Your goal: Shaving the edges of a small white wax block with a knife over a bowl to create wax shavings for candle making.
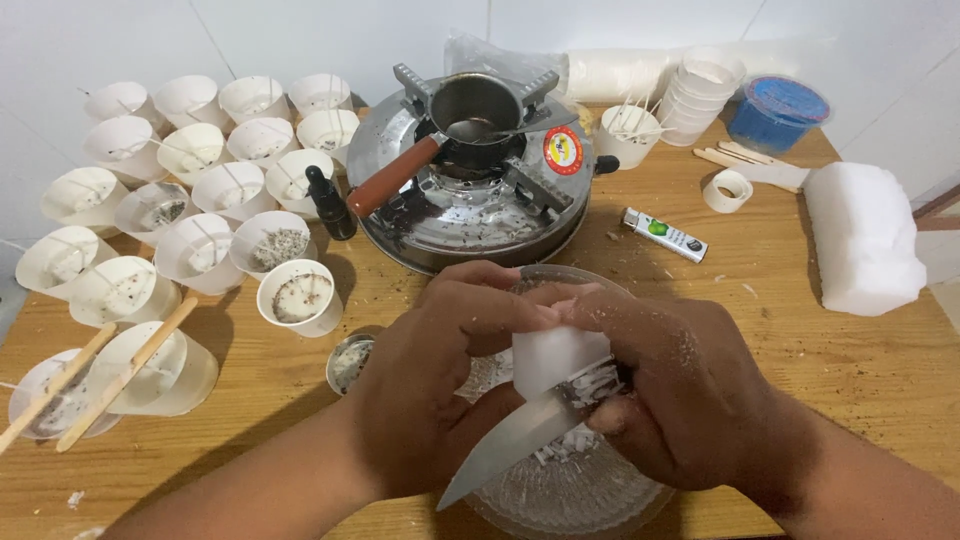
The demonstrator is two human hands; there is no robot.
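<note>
Head view: both hands work over a clear glass bowl (560,500) at the near table edge.
Left hand (440,380): closed around a white wax block (550,355), holding it above the bowl.
Right hand (690,400): closed on the handle of a knife (510,445), blade angled down-left against the block's lower face.
Technique: keep the block over the bowl centre so the shavings (565,445) drop inside; cut thin, blade moving away from the left fingers (short strokes likely give better control).
Mid table: small metal tin (349,362), paper cups (300,297) with wicks, dark dropper bottle (330,203), lighter (665,235).
Far table: gas stove (470,190) carrying a small pot (475,105); large wax slab (865,235) at right.
Hidden: knife handle and block's rear face are covered by the hands; bowl's near rim is cut off; the pot's contents cannot be made out.
</note>
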